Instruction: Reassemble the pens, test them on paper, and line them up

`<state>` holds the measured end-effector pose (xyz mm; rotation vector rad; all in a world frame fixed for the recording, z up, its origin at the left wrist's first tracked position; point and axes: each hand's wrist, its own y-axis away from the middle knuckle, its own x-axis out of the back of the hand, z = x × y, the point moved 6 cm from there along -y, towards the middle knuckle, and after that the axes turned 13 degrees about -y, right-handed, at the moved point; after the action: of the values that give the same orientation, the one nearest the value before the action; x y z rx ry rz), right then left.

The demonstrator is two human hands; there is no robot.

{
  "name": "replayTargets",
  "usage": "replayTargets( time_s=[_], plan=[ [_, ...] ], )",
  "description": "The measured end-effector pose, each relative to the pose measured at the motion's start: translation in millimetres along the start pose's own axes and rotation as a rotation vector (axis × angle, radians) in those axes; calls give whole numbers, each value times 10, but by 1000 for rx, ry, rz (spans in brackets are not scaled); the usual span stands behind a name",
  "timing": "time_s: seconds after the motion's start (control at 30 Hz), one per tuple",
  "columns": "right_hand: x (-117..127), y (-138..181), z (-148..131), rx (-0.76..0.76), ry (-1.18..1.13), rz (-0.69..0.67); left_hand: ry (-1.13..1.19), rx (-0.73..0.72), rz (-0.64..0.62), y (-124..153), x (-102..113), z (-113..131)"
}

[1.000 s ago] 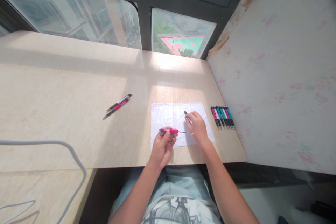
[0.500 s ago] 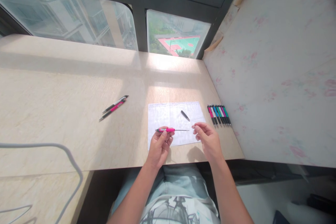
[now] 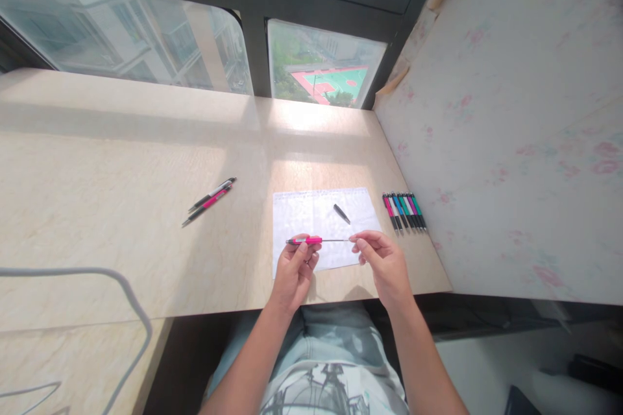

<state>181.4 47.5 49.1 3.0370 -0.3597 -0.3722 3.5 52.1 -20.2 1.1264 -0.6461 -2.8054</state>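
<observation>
My left hand (image 3: 295, 270) is closed round a pink pen barrel (image 3: 305, 241), held level above a white sheet of paper (image 3: 321, 217). A thin refill (image 3: 335, 240) sticks out of the barrel to the right. My right hand (image 3: 384, 262) pinches the free end of that refill with thumb and forefinger. A black pen tip piece (image 3: 341, 213) lies loose on the paper just beyond my hands.
A row of several coloured pens (image 3: 404, 211) lies by the papered right wall (image 3: 511, 110). Two pens (image 3: 209, 201) lie together on the beige desk (image 3: 121, 175) to the left. A white cable (image 3: 97, 272) loops at the lower left. Windows run along the far edge.
My right hand set the black tip piece down on the paper, drew back, then came in and pinched the end of the refill. The left hand kept the barrel steady.
</observation>
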Motion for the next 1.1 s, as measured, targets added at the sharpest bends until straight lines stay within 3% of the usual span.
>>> replayTargets(
  time_s=[0.67, 1.1],
  plan=[
    [-190, 47, 73, -15, 85, -99, -56, 8, -61, 21, -29, -9],
    [-366, 43, 100, 32, 142, -123, 0, -2, -26, 18, -14, 12]
  ],
)
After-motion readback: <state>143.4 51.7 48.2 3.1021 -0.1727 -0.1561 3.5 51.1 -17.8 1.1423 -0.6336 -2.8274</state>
